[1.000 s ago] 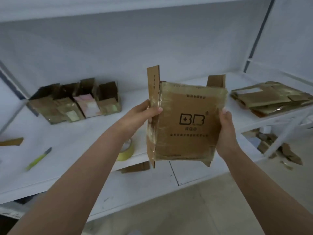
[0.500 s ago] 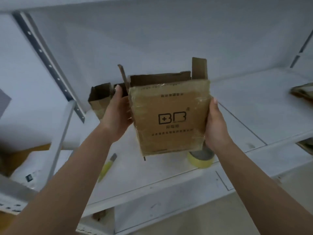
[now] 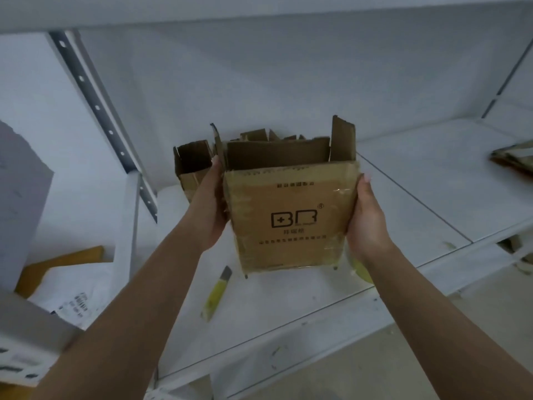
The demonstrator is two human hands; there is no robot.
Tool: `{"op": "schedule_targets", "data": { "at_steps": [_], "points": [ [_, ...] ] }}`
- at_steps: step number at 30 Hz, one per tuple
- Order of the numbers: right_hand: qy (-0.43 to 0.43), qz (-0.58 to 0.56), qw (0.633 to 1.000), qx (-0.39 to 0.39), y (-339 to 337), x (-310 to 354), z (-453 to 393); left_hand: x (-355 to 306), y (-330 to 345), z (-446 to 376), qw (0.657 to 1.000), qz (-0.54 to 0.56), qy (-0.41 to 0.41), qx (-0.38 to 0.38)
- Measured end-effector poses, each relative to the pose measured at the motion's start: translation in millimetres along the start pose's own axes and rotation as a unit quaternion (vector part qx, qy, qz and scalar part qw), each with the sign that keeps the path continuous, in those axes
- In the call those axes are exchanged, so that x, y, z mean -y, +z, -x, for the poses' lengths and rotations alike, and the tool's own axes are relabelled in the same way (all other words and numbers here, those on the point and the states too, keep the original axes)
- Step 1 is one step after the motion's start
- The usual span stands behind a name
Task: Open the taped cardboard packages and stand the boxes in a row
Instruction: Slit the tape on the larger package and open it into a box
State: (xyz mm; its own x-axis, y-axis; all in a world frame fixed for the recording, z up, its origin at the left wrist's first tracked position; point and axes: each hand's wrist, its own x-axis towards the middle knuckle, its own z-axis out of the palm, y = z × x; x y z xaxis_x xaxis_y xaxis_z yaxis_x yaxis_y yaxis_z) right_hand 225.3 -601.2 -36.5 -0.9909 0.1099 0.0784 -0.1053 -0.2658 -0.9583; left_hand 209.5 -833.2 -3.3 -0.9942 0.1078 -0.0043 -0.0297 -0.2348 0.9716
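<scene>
I hold an opened cardboard box (image 3: pixel 291 217) upright just above the white shelf (image 3: pixel 418 197), its printed, tape-covered face toward me and its top flaps standing up. My left hand (image 3: pixel 209 209) grips its left side and my right hand (image 3: pixel 364 223) grips its right side. Right behind it at the back left stands a row of opened boxes (image 3: pixel 191 166), mostly hidden by the held box.
A yellow utility knife (image 3: pixel 216 294) lies on the shelf in front of the box. A yellow tape roll (image 3: pixel 362 271) peeks out under my right wrist. Flattened cardboard (image 3: pixel 516 157) lies at the far right. A metal upright (image 3: pixel 95 108) stands at left.
The box has travelled left and back along the shelf, from the middle toward the row of opened boxes, and it has come lower. Both hands kept hold of it.
</scene>
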Motion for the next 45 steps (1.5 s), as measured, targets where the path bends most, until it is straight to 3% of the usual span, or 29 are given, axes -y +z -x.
{"op": "schedule_targets", "data": {
  "at_steps": [11,15,26,31,35,40,45],
  "points": [
    [0.098,-0.048,0.991,-0.084,-9.3,-5.8,6.9,23.8,0.0,-1.8,0.999,-0.013,-0.026,0.013],
    [0.126,-0.014,0.99,-0.056,-13.3,8.4,2.0,25.6,-2.4,-1.6,0.999,-0.014,-0.038,0.024],
    [0.083,0.007,0.996,0.014,-7.1,9.1,6.3,23.1,-6.0,-2.8,0.995,-0.008,-0.095,0.032],
    [0.025,0.067,0.997,0.025,-8.8,9.5,12.4,29.1,-8.5,-5.2,0.997,0.018,-0.064,0.047],
    [0.019,0.042,0.999,-0.02,-4.0,12.1,14.4,27.1,-3.0,-2.1,0.998,0.012,-0.037,0.055],
    [0.02,-0.034,0.996,-0.079,-2.0,0.4,10.3,25.4,5.6,-0.9,0.998,0.036,-0.05,-0.01],
    [-0.02,0.001,0.999,0.034,-13.5,-10.9,10.6,23.5,4.0,-2.9,0.994,0.047,-0.064,-0.074]
  ]
}}
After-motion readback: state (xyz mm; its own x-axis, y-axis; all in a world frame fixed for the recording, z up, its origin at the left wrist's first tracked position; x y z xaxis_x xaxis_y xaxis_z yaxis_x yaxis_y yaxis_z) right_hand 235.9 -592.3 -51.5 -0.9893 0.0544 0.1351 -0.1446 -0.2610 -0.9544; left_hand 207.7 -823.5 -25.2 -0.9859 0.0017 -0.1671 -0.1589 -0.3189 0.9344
